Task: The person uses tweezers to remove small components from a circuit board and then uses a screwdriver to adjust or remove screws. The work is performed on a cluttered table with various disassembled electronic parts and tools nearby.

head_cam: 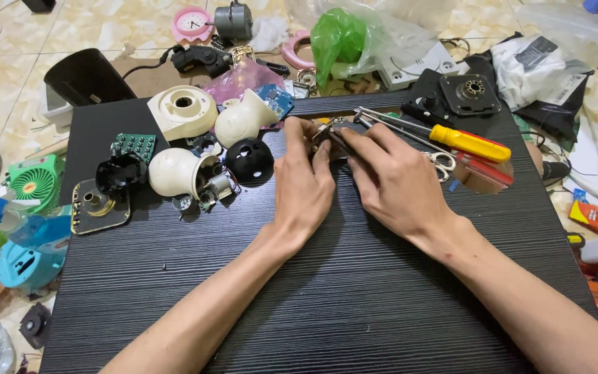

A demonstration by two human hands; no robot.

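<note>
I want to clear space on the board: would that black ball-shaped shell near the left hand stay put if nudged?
Probably not. The black ball-shaped shell is rounded, so a nudge would likely set it rolling across the dark board. It has openings in it and looks like hollow plastic, so it is probably light. The cream housings beside it might stop it on that side.

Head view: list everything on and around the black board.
board: 1, black, centre
small part: 1, metallic, held between both hands
screwdriver: 1, yellow handle, right of hands
scissors: 1, silver, under screwdriver
cream shells: 3, left of hands
black dome: 1, beside left hand
green fan: 1, floor, left
pink clock: 1, top
green bag: 1, top
left hand: on part
right hand: on part
</note>
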